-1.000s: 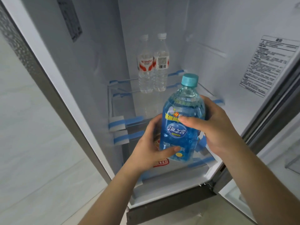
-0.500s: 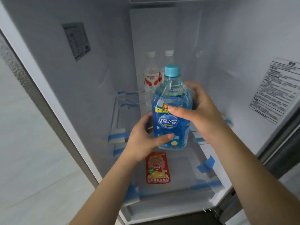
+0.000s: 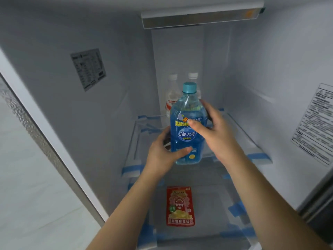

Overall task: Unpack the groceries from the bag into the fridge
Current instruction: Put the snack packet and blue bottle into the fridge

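I hold a blue drink bottle (image 3: 187, 127) with a teal cap upright inside the open fridge, just above the glass shelf (image 3: 241, 134). My left hand (image 3: 162, 154) grips its lower part from the left. My right hand (image 3: 214, 130) wraps its upper label from the right. Behind it, at the back of the same shelf, stand two clear water bottles (image 3: 172, 94), partly hidden by the blue one. A red snack packet (image 3: 180, 206) lies flat on the lower shelf between my forearms.
The fridge's white side walls (image 3: 111, 105) carry printed stickers left and right. A light strip (image 3: 200, 18) runs across the top. Blue tape strips mark the shelf edges. The fridge frame and a pale tiled wall lie at the left.
Both hands have carried the blue bottle up and deeper into the fridge, over the glass shelf. My view has tilted up, and the red packet shows fully below.
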